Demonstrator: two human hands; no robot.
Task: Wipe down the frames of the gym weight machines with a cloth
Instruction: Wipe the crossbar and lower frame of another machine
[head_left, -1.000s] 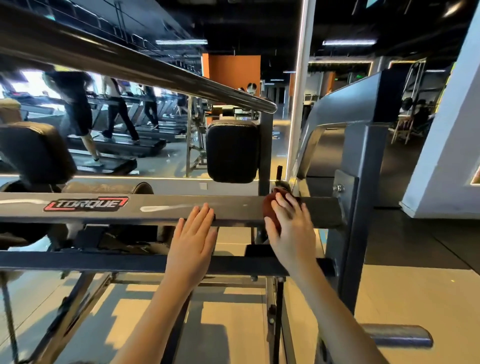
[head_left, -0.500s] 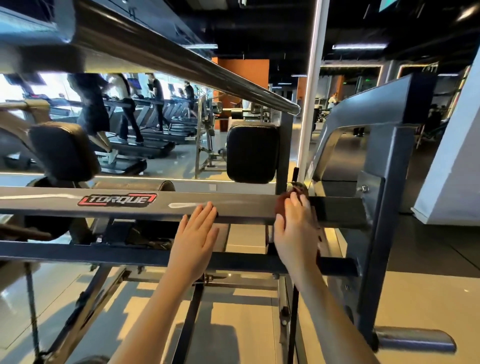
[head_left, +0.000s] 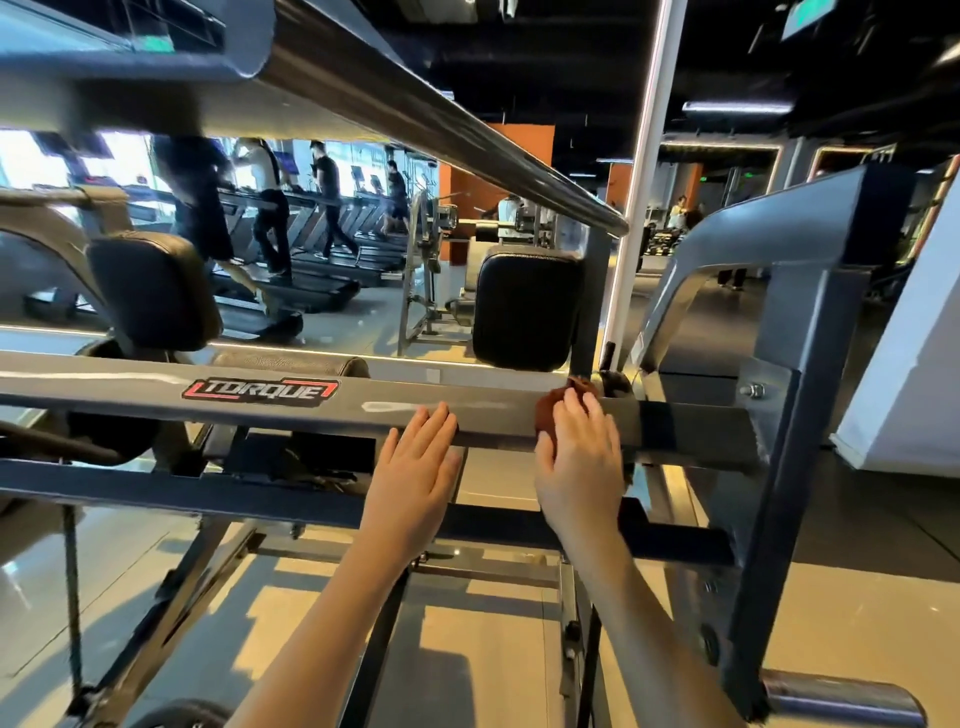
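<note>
A grey horizontal frame bar with a red "TORQUE" logo crosses the view. My right hand holds a bunched reddish-brown cloth against this bar, close to its right end, with the fingers lying over the cloth and the thumb beside it. Most of the cloth is hidden under the hand. My left hand rests flat on the same bar a little to the left, fingers straight, holding nothing.
A dark upright post closes the frame on the right, with a chrome peg low down. A lower crossbar runs under my hands. A slanted chrome bar and black pad are above. People on treadmills appear behind.
The view has shifted right and slightly up. My right hand with the cloth has slid a little leftward along the bar, away from the upright post. My left hand stays flat on the bar.
</note>
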